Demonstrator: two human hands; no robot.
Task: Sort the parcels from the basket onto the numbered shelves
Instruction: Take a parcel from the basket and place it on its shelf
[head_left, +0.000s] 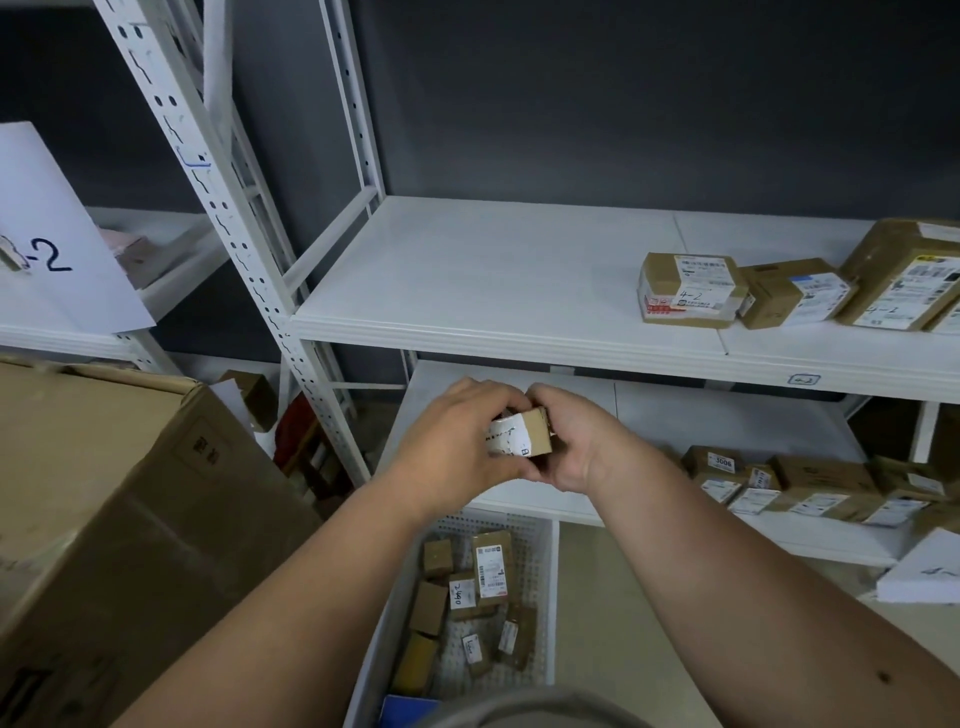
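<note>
Parcel in hand: small brown box (522, 433) with a white label, held at centre frame, in front of the lower shelf and above the basket.
Left hand: (457, 447) fingers curled over the box's left side and top, gripping it.
Right hand: (569, 441) fingers wrapped round the right end and underside, thumb on top. Both hands are on the same box.
Basket: white perforated bin (540, 566) on the floor, near centre, below the forearms. Several small brown parcels (488, 571) lie loose inside; one has "2490" handwritten on it.
Upper shelf: white board (467, 291) with a small tag on its front edge at right, text too small to read. Three boxes (688, 288) sit at its right end, touching each other; the left one is marked "4-2".
Lower shelf: (675, 415) cluster of labelled boxes (779, 483) at the right, packed together.
Left side: large brown carton (130, 493) near; behind it a white sheet (57, 244) with "-2" showing.
Far right floor: white envelope (924, 571).
</note>
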